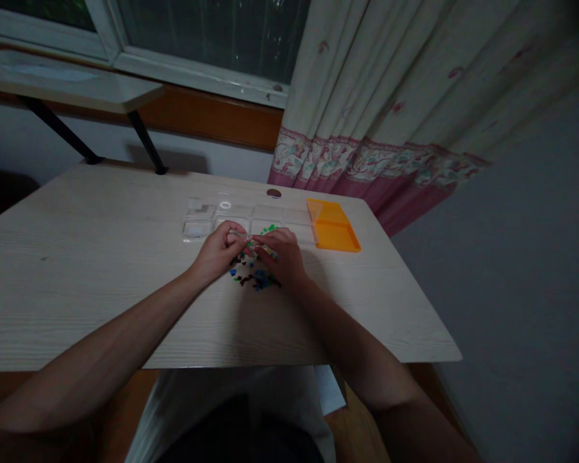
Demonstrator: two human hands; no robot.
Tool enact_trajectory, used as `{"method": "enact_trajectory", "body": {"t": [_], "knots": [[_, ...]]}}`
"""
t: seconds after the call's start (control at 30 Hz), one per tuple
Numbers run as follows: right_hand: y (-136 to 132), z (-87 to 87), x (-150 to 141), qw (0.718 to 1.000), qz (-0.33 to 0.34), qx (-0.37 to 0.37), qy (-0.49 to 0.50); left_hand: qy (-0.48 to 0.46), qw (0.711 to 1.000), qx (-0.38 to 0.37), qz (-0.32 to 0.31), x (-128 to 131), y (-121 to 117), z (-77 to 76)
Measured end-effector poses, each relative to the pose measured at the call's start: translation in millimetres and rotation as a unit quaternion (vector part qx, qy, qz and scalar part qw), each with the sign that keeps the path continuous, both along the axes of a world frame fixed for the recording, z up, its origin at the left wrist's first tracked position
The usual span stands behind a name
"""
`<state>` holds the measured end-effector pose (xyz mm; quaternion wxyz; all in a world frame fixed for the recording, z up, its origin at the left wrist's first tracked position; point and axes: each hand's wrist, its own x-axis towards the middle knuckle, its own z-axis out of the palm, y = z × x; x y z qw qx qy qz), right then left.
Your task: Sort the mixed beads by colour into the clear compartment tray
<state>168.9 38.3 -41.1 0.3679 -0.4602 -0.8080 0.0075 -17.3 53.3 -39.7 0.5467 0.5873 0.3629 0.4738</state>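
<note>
My left hand (220,251) and my right hand (282,255) meet over the table, thumbs and fingers pinched together at the tips. A bit of green shows between the fingertips, too small to name, and I cannot tell whether it is held. Just below them lies a loose pile of small blue, black, brown and green pieces (260,279). Behind the fingers, several small green pieces (270,229) sit in a compartment of a clear plastic case (231,211). My right hand covers part of the case and of the pile.
An orange open box (336,236) adjoins the clear case's right end. A brown round object (273,193) lies near the back edge of the pale wooden table (101,270). A raised shelf (77,80) on black legs stands at back left; a curtain (357,148) hangs behind.
</note>
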Motion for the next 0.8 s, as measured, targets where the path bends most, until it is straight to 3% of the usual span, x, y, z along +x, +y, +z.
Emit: {"method": "enact_trajectory", "body": {"t": [0.3, 0.47, 0.53, 0.63, 0.8], "knots": [[3, -1.2, 0, 0.999, 0.032, 0.0, 0.02, 0.022, 1.0, -0.004, -0.02, 1, 0, -1.9], [1, 2.0, -1, 1.0, 0.022, 0.006, 0.018, 0.066, 0.997, 0.051, 0.002, 0, 0, -1.9], [4, 1.8, 3, 1.0, -0.014, 0.01, 0.024, 0.097, 0.991, 0.091, 0.035, -3, 0, -1.3], [13, -2.9, 15, 0.989, -0.128, 0.024, 0.063, 0.161, 0.973, 0.141, 0.09, -8, 2, -0.2], [32, -16.0, 38, 0.964, -0.249, 0.013, 0.096, 0.228, 0.951, 0.164, 0.128, -15, 5, 0.3]]}}
